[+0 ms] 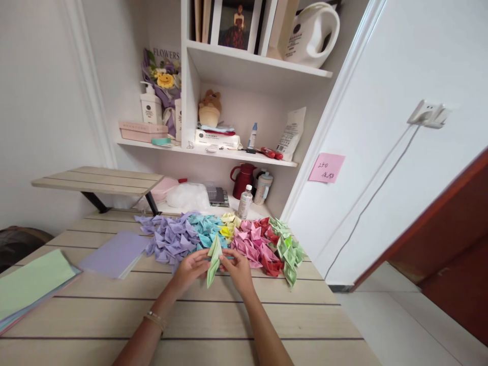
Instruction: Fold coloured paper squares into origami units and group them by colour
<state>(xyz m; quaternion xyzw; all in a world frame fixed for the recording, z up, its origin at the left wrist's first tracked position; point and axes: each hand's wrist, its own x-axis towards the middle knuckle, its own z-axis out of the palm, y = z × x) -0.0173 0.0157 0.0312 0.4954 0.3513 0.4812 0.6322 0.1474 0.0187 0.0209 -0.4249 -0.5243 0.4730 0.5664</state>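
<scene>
A light green folded paper boat (214,259), long and pointed at both ends, is held above the table between my two hands. My left hand (191,267) grips its left side with the fingers curled around it. On the other side, the thumb and fingers of my right hand (237,268) pinch it. Just beyond my hands lie heaps of folded paper boats sorted by colour: purple boats (173,236), blue boats (206,226), yellow boats (227,227), pink boats (251,241), red boats (272,266) and green boats (290,252).
Purple paper sheets (114,252) and a stack of coloured paper (34,284) lie on the left of the slatted table (198,325). Behind the heaps stand a clear bottle (245,203) and a red jug (243,181). A small raised shelf (99,180) occupies the back left.
</scene>
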